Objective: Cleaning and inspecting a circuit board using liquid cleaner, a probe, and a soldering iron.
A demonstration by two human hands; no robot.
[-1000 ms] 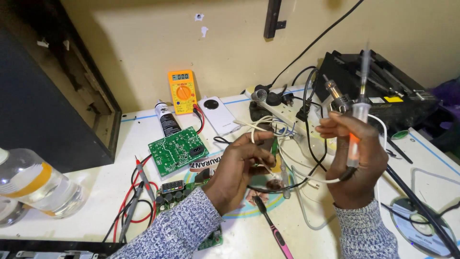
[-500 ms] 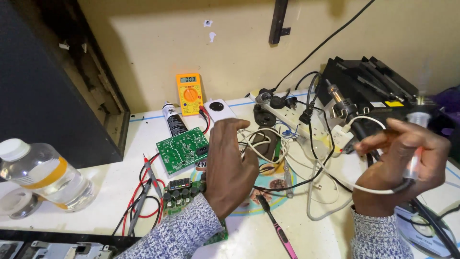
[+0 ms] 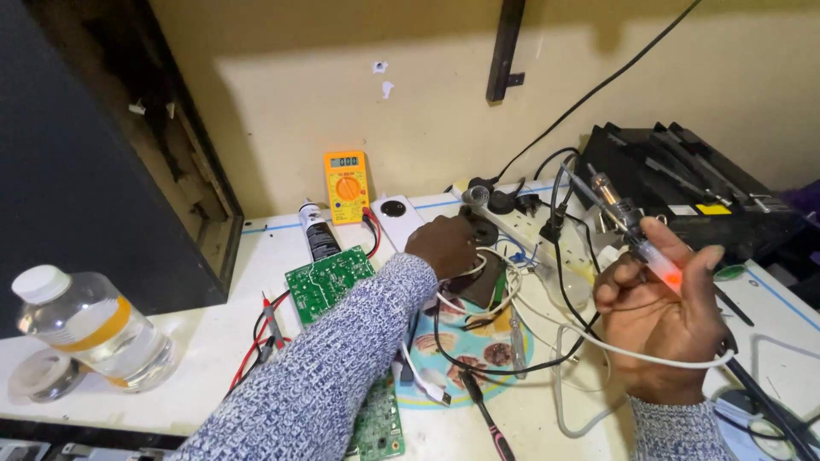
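1. Your right hand [image 3: 662,320] holds a soldering iron [image 3: 636,235]. It has a clear, slim handle with an orange-red glow inside it, a metal barrel, and a thin tip that points up and to the left, away from you.
2. Your fingers are curled shut around the handle, with the thumb across the front. The iron is raised above the white bench [image 3: 205,341], in front of the black toolbox [image 3: 683,183].
3. A white cord [image 3: 649,354] runs out of that fist, bends left and drops among the tangle of cables on the bench.
4. Your left hand [image 3: 444,248] reaches forward, well apart from the iron, with the knuckles up and the fingers bent down onto a dark part [image 3: 478,286] wrapped in pale wires. You cannot tell whether the fingers pinch it or only press on it.
5. That part sits just beyond the round patterned mat [image 3: 478,350], near the white power strip [image 3: 547,226].
6. To the left of your sleeve lies a green circuit board [image 3: 325,282], with red leads beside it.
7. Behind the board, an orange multimeter [image 3: 346,183] stands against the wall.
8. At the far left, a clear plastic bottle [image 3: 90,329] lies tilted on the bench.
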